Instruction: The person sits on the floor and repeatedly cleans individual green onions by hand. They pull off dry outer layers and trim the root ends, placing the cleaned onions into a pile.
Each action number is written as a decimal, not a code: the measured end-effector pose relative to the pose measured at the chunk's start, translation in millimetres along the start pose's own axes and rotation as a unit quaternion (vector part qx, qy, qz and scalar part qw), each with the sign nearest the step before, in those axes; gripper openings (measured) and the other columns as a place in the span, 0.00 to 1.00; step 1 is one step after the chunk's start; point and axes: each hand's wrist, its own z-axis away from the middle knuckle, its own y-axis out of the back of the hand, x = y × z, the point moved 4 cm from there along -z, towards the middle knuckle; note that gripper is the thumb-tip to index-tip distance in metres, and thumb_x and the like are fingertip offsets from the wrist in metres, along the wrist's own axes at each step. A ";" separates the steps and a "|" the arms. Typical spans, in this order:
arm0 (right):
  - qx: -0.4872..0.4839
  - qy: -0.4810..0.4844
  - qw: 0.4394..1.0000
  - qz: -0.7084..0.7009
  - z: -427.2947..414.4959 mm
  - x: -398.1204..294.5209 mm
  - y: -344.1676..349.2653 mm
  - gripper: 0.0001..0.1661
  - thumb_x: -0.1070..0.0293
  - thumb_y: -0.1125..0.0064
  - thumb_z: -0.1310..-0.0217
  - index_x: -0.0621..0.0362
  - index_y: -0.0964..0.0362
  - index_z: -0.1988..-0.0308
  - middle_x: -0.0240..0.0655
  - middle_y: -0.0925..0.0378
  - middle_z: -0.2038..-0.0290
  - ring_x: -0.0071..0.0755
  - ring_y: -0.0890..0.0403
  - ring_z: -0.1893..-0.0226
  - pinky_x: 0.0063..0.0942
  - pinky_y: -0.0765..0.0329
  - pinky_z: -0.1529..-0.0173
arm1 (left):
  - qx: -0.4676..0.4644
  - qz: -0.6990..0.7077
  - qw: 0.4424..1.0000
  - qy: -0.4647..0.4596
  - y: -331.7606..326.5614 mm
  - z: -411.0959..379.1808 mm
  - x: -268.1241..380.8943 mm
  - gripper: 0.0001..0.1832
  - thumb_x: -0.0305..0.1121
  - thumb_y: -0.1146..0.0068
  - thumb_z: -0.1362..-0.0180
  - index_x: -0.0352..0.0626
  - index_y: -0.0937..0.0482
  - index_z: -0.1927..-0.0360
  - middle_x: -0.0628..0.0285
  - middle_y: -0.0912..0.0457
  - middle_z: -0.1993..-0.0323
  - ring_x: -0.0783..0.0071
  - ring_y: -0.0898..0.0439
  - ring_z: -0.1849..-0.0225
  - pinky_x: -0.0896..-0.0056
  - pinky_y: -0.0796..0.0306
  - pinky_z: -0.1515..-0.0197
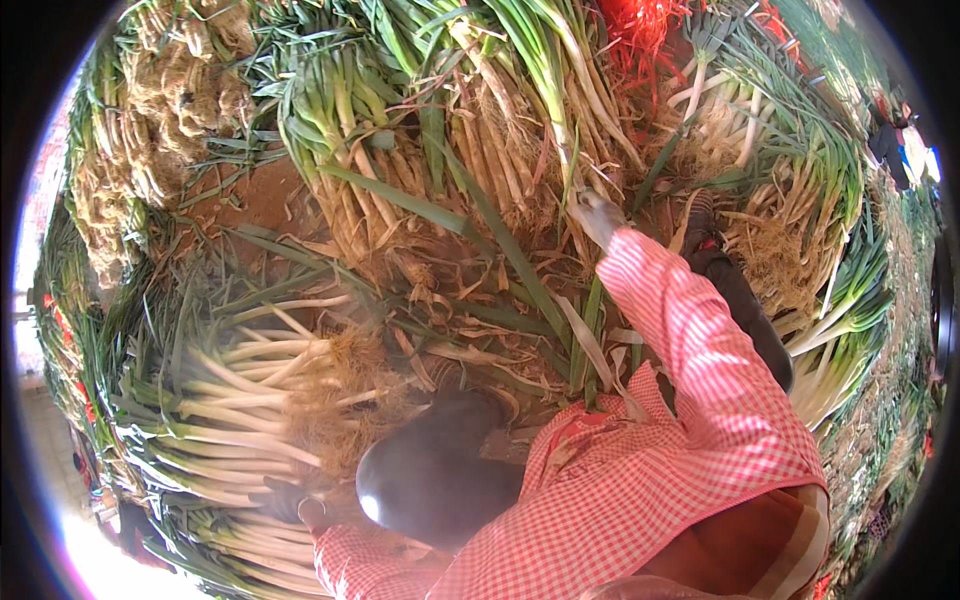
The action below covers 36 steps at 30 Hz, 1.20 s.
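Observation:
My right hand (596, 214) is closed around the lower shank of a long green onion (553, 112), near its root end. Its green leaves point up and away, over a heap of unpeeled, soil-browned green onions (487, 161). At the lower left, my left hand (289, 501), which looks dark or gloved, rests against the white shanks of a row of cleaner green onions (225, 450). Blur and shade there hide how its fingers are bent. Bushy roots (337, 397) of that row face my bent knee (435, 465).
Stripped leaves and dry husks (480, 330) litter the soil between my legs. Root-on bundles (187, 97) are stacked at the upper left. More onions (795, 202) lie beyond my right leg (731, 300). Red plastic twine (641, 34) lies at the top.

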 end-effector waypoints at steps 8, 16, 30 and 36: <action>-0.156 -0.081 0.984 0.018 -8.4 -6.4 -41.3 0.38 0.49 0.49 0.36 0.62 0.43 0.35 0.51 0.44 0.33 0.50 0.42 0.32 0.45 0.42 0.31 | -0.032 -0.004 0.999 0.025 -13.2 -12.9 -7.5 0.36 0.61 0.64 0.35 0.55 0.47 0.28 0.43 0.45 0.32 0.39 0.32 0.39 0.46 0.32 0.41; -0.232 0.321 0.918 -0.019 155.2 2.0 83.4 0.25 0.45 0.46 0.37 0.59 0.23 0.60 0.32 0.21 0.71 0.27 0.21 0.70 0.24 0.23 0.64 | 0.155 0.231 0.897 -0.343 84.6 30.9 152.1 0.32 0.46 0.41 0.40 0.35 0.34 0.40 0.46 0.29 0.44 0.57 0.24 0.51 0.61 0.25 0.51; -0.176 0.295 0.879 0.332 358.6 104.8 77.8 0.25 0.50 0.41 0.43 0.62 0.28 0.59 0.44 0.26 0.78 0.40 0.22 0.78 0.35 0.26 0.73 | -0.846 0.418 0.307 -0.124 240.3 442.2 346.8 0.15 0.38 0.46 0.35 0.44 0.25 0.48 0.59 0.20 0.53 0.63 0.19 0.54 0.58 0.22 0.50; -0.317 0.217 0.826 -0.413 301.9 28.0 82.8 0.21 0.59 0.55 0.29 0.59 0.30 0.46 0.28 0.24 0.66 0.22 0.22 0.68 0.22 0.24 0.65 | -0.776 0.496 0.312 -0.231 231.9 462.7 316.2 0.17 0.40 0.38 0.40 0.43 0.25 0.52 0.63 0.19 0.61 0.72 0.18 0.62 0.70 0.20 0.62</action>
